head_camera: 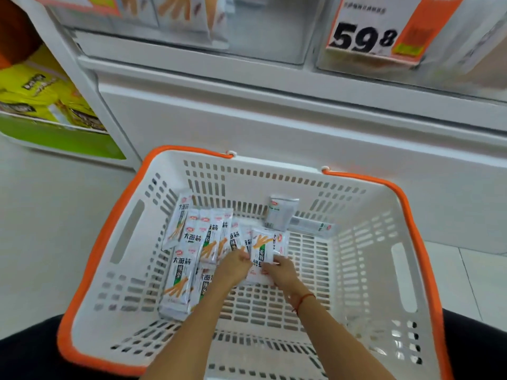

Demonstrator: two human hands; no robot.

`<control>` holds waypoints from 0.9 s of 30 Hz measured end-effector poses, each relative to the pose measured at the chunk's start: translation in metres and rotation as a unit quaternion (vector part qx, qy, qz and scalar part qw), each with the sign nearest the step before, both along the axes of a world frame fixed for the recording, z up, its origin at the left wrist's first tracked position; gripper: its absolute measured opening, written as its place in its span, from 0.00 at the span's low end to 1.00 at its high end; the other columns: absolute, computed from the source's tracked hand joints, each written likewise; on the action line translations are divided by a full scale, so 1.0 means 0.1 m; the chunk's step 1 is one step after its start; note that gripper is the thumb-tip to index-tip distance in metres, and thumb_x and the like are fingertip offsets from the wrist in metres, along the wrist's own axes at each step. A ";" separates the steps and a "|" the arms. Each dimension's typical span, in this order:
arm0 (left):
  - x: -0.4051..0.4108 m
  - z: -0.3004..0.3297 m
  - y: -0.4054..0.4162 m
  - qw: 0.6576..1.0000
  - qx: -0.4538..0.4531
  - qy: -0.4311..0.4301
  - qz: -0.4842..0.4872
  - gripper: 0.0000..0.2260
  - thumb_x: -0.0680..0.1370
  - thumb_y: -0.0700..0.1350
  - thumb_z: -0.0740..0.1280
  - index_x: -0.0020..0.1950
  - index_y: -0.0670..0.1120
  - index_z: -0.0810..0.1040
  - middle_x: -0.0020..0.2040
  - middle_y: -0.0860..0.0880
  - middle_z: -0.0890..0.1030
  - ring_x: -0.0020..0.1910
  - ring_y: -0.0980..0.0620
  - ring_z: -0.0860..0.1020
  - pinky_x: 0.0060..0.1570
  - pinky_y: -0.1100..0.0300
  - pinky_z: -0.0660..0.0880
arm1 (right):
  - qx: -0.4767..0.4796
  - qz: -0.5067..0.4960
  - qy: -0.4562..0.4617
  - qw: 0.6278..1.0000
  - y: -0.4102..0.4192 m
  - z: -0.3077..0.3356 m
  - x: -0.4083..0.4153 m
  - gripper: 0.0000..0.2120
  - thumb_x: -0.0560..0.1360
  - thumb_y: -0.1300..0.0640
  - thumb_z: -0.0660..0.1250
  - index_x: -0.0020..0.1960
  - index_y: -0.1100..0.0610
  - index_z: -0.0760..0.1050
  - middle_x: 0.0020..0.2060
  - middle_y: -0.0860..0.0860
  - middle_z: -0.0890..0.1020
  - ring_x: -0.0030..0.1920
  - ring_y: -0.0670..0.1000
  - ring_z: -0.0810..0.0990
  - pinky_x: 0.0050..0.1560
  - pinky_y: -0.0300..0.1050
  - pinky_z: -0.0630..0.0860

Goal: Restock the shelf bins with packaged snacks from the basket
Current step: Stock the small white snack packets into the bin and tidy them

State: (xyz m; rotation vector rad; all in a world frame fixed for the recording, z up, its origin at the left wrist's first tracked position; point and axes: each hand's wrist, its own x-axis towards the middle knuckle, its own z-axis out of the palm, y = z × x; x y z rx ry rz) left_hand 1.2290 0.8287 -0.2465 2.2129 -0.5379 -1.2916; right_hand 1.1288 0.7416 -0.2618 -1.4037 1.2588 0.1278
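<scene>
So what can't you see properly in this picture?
Head view only:
- Shelf bins: blurred and cut off by the top edge, so their fill is unclear.
- Small print above the price on the price sign: blurred.
- Snack packets in the basket: overlapping, no exact count.
- Left hand and right hand: fingertips hidden by the held packet.

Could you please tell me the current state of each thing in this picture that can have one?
Left hand: gripping snack packets.
Right hand: gripping the same packets.
Held packets: lifted, upright.
Loose packets: lying flat, overlapping.
Basket: partly filled, handles folded down.
Shelf bin: partly stocked.
</scene>
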 end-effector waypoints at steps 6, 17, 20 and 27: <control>0.18 0.14 0.11 0.983 -0.048 -0.162 0.071 0.10 0.77 0.42 0.65 0.58 0.48 0.76 0.55 0.52 0.76 0.54 0.49 0.77 0.53 0.57 0.72 | -0.016 0.140 0.035 0.989 -0.33 0.21 -0.13 0.15 0.76 0.64 0.66 0.62 0.62 0.76 0.42 0.52 0.81 0.37 0.47 0.76 0.36 0.35 0.75; 0.19 0.48 0.32 0.974 -0.020 -0.193 -0.114 0.12 0.80 0.49 0.62 0.63 0.52 0.75 0.53 0.50 0.81 0.48 0.49 0.78 0.48 0.58 0.71 | -0.154 0.298 -0.068 0.940 -0.26 0.74 0.25 0.14 0.74 0.66 0.68 0.58 0.59 0.80 0.50 0.55 0.82 0.41 0.46 0.75 0.42 0.34 0.74; 0.29 0.41 0.53 0.978 0.019 -0.202 0.057 0.13 0.81 0.46 0.60 0.64 0.45 0.73 0.51 0.46 0.79 0.42 0.47 0.75 0.40 0.58 0.72 | -0.212 0.108 -0.058 0.970 -0.07 0.53 0.34 0.19 0.76 0.67 0.62 0.66 0.58 0.71 0.62 0.55 0.76 0.53 0.54 0.77 0.53 0.46 0.76; 0.42 0.32 0.55 0.935 -0.063 -0.006 0.348 0.05 0.78 0.38 0.62 0.51 0.39 0.76 0.41 0.43 0.76 0.37 0.48 0.72 0.37 0.59 0.67 | -0.185 0.295 0.111 0.931 0.23 0.08 0.51 0.19 0.80 0.54 0.59 0.67 0.62 0.63 0.59 0.58 0.72 0.50 0.57 0.76 0.49 0.49 0.75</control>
